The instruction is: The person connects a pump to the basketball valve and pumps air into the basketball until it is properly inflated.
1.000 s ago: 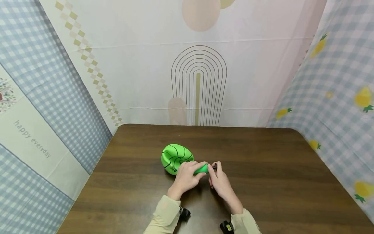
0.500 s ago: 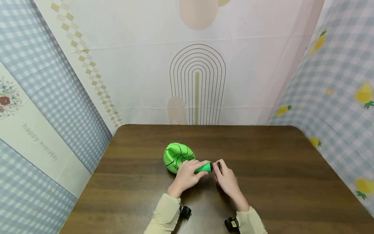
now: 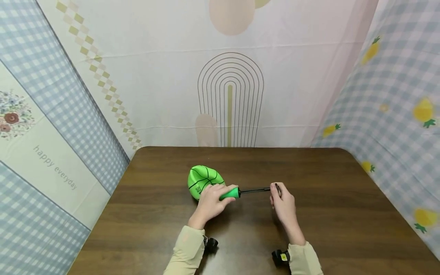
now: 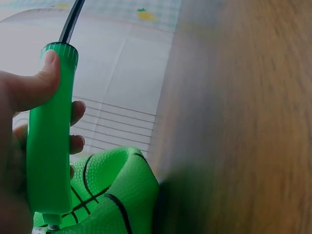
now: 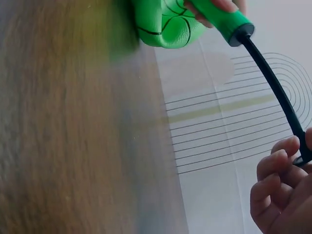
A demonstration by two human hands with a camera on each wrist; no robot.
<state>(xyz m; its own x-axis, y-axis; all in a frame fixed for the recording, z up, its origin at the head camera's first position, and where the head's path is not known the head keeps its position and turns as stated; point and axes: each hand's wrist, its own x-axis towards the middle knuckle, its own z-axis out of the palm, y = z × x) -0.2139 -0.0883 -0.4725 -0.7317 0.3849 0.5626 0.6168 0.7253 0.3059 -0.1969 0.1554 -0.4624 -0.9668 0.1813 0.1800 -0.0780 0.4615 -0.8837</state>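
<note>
A green hand pump (image 4: 51, 131) lies in the grip of my left hand (image 3: 210, 201), thumb along its barrel near the cap. Its black rod (image 3: 254, 190) is drawn far out to the right. At the rod's end my right hand (image 3: 284, 202) pinches the black handle (image 5: 304, 158) between thumb and fingers. Against the pump's other end sits a partly collapsed bright green ball (image 3: 203, 177) with black lines, its side dented in. In the left wrist view a small nozzle (image 4: 52, 219) at the pump's base meets the ball.
The brown wooden table (image 3: 309, 183) spreads around both hands. Behind it hangs a white printed cloth (image 3: 165, 91), with blue checked cloths (image 3: 388, 126) at the sides. A black wrist camera (image 3: 280, 258) sits on each sleeve.
My right hand has moved away to the right, pulling the handle and drawing the black rod out of the pump. My left hand and the ball have shifted slightly left.
</note>
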